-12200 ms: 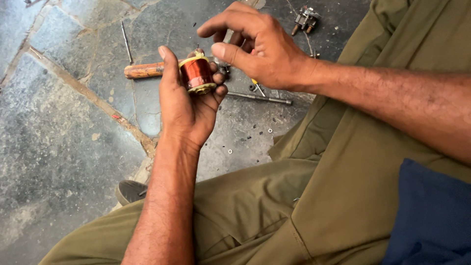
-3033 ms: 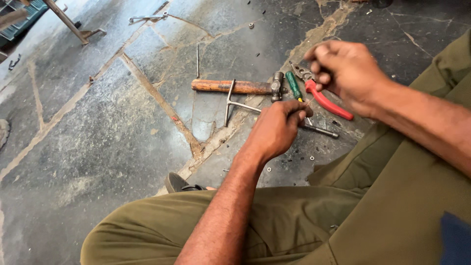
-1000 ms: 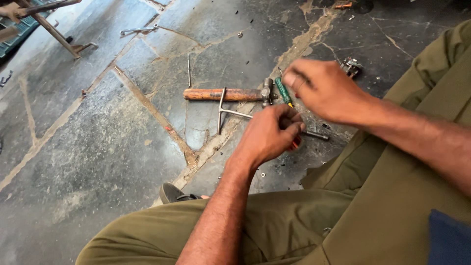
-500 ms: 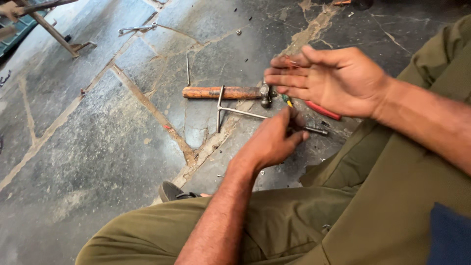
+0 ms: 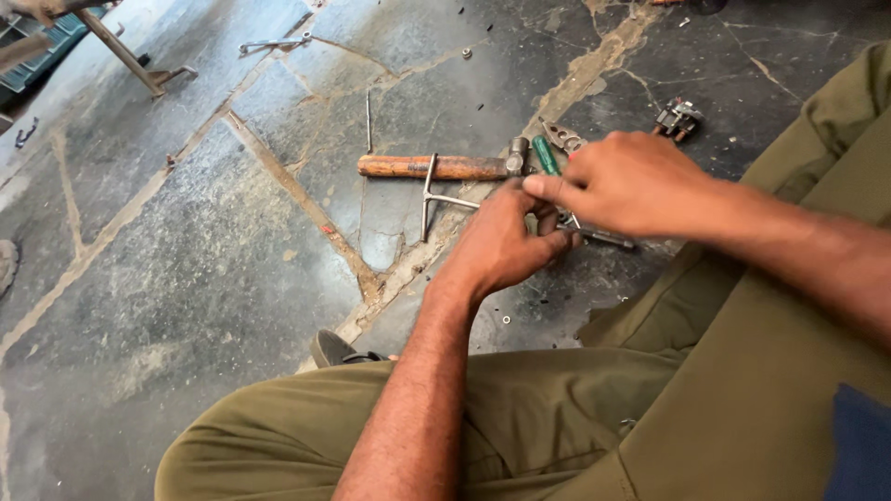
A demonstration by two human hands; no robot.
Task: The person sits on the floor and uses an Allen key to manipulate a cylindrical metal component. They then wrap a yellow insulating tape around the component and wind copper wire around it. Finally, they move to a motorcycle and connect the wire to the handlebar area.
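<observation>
My left hand hovers low over the stone floor with its back to the camera and its fingers curled; whatever is inside them is hidden. My right hand reaches in from the right, its fingers drawn together, and its fingertips meet the left hand's fingertips. Just beyond both hands lie pliers with a green handle and a wooden-handled hammer. A T-shaped metal tool rests across the hammer. A thin steel bar shows under my right hand.
A small metal fitting lies at the far right. A thin rod and a wrench lie farther out. A metal stand leg is at top left. My olive-trousered legs fill the foreground, with a shoe beside them.
My right hand, spread flat half a second ago, has drawn its fingers together and come down to the left hand's fingertips. My left hand has curled and lifted slightly off the floor.
</observation>
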